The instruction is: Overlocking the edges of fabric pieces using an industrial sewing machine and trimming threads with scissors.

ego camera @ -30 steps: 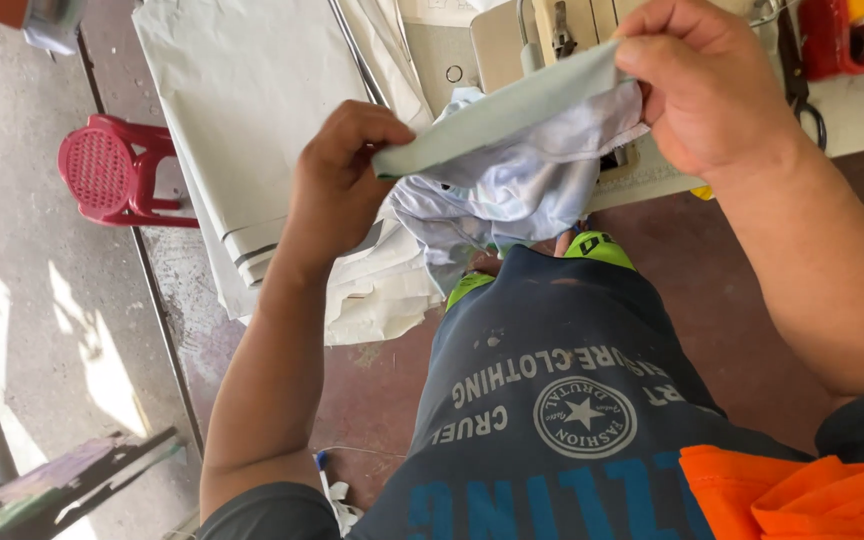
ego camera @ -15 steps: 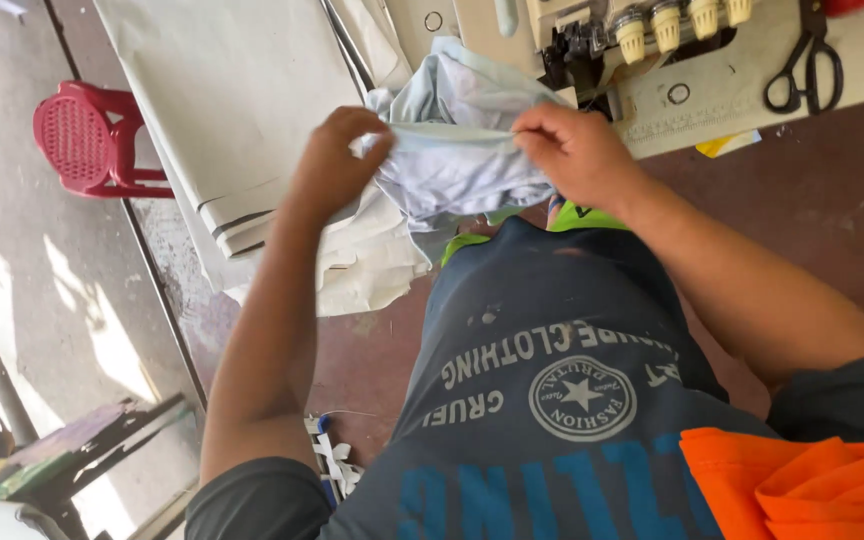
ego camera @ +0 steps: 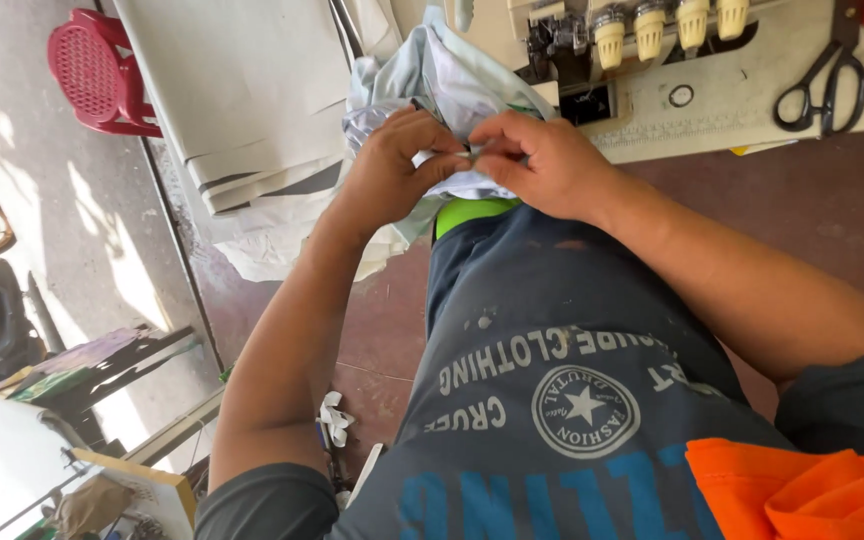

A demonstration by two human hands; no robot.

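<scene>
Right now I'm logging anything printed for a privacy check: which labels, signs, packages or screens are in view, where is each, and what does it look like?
Round white printed emblem with a star: on the dark blue shirt front, mid-frame, ringed by white lettering.
Large blue block print: along the shirt's bottom edge in view.
Ruled scale strip: on the cream sewing machine bed, beside the black scissors.
No screens, signs or packages are visible.

- We see a red plastic stool (ego camera: 92, 70) on the sunlit concrete floor (ego camera: 42, 250).
- We see a cream table (ego camera: 742, 100) bearing black scissors (ego camera: 820, 85).
- Beneath us lies a reddish-brown floor (ego camera: 832, 220).
</scene>
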